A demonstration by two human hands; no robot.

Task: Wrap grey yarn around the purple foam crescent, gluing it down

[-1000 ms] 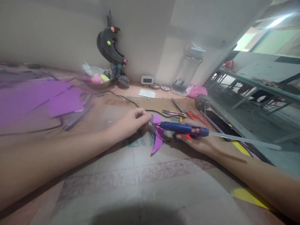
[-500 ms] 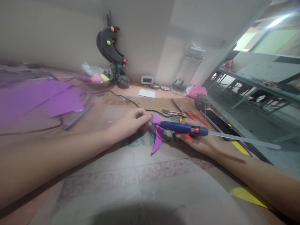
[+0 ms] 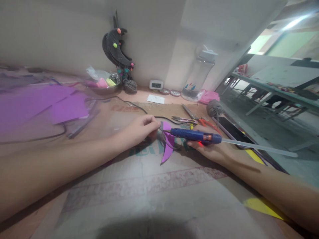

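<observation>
My left hand (image 3: 139,129) pinches the top of a purple crescent-shaped foam piece (image 3: 168,146) that stands on the worktop. My right hand (image 3: 209,151) grips a blue hot glue gun (image 3: 194,135), its nozzle pointing left and touching the upper part of the purple piece. A clear glue stick (image 3: 259,147) pokes out of the gun's back toward the right. A red light glows under the gun by my fingers.
Purple foam sheets (image 3: 50,106) lie at the left. A bowl of coloured bits (image 3: 104,84), a black crescent figure (image 3: 116,46), a small clock (image 3: 156,85) and a water bottle (image 3: 198,76) stand along the wall. Scissors and pliers (image 3: 193,118), a grey yarn ball (image 3: 214,108), a phone (image 3: 234,131), yellow scraps (image 3: 264,205).
</observation>
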